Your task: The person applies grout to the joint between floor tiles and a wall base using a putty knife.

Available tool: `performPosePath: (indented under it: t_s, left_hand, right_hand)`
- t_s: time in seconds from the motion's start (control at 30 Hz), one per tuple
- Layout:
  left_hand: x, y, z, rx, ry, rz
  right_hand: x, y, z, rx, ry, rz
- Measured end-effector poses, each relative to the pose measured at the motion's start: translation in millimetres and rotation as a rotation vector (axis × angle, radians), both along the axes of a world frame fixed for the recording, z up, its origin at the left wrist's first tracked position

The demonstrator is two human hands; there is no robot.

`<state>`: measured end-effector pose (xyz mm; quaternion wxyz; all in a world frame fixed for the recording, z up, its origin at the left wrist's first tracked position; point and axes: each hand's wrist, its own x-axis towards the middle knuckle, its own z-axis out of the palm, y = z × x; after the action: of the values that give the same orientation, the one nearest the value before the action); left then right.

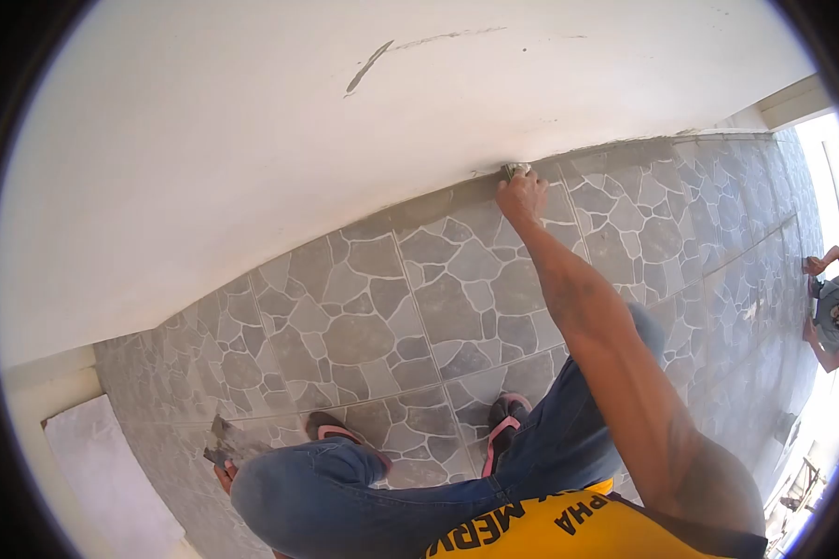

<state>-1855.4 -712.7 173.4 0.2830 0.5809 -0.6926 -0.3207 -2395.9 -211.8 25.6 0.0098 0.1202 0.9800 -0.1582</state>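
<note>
My right hand (524, 196) reaches out to the foot of the white wall (252, 158). Its fingers are closed round a small object (517, 170), pale and greyish, pressed where wall meets floor; its kind I cannot make out. Along that joint runs a smooth grey strip of mortar (447, 200). Low on the left, past my knee, the fingers of my left hand (224, 473) close on a dark flat tool (216, 456), mostly hidden. A grey patch, seemingly mortar (222, 427), shows by the tool.
Stone-patterned grey tiles (359, 337) cover the floor. My feet, in dark and pink shoes (502, 429), stand on them. A dark gouge (368, 68) marks the wall. Another person (830, 312) is at the far right. A pale sheet (112, 475) lies lower left.
</note>
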Motion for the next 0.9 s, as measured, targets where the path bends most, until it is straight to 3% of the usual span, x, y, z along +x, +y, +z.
performPosePath:
  t_s: [0.07, 0.17, 0.33, 0.47, 0.53, 0.6, 0.67, 0.73, 0.8, 0.83, 0.9]
  left_hand:
    - [-6.8, -17.1, 21.8, -0.093, -0.019, -0.046]
    - [-74.1, -31.0, 33.1, -0.161, -0.182, -0.176]
    - [-163.7, -76.5, -37.4, -0.032, -0.341, -0.868]
    - [-232.5, -70.6, -80.8, 0.113, -0.282, -1.111]
    - [-251.8, -84.5, -116.6, -0.015, -0.218, -1.282]
    - [-267.3, -96.3, -137.8, 0.065, -0.214, -1.373]
    - [-281.0, -103.8, -142.3, 0.183, -0.229, -1.448]
    - [-287.5, -115.0, -150.1, 0.293, -0.264, -1.487]
    - [-292.4, -125.4, -160.2, 0.367, -0.315, -1.479]
    - [-291.5, -131.2, -175.7, 0.251, -0.205, -1.480]
    - [-290.9, -137.9, -199.5, 0.018, 0.017, -1.455]
  right_hand:
    - [15.4, -31.9, -2.1, 0.006, 0.015, 0.066]
    - [39.0, -91.2, -2.7, -0.008, 0.043, 0.118]
    - [71.2, -195.0, -1.8, -0.013, 0.060, 0.225]
    - [96.6, -253.7, 8.3, -0.123, 0.008, 0.360]
    - [102.3, -268.6, 6.9, -0.194, 0.063, 0.390]
    - [100.4, -264.7, 25.6, -0.431, -0.094, 0.154]
    - [101.7, -246.8, 41.2, -0.469, 0.014, 0.038]
    - [96.9, -223.3, 53.9, -0.566, -0.113, -0.129]
    - [103.0, -202.4, 47.1, -0.981, -0.105, -0.200]
    - [107.9, -199.6, 49.4, -1.210, -0.061, -0.224]
    - [114.7, -199.3, 49.7, -1.260, -0.101, -0.254]
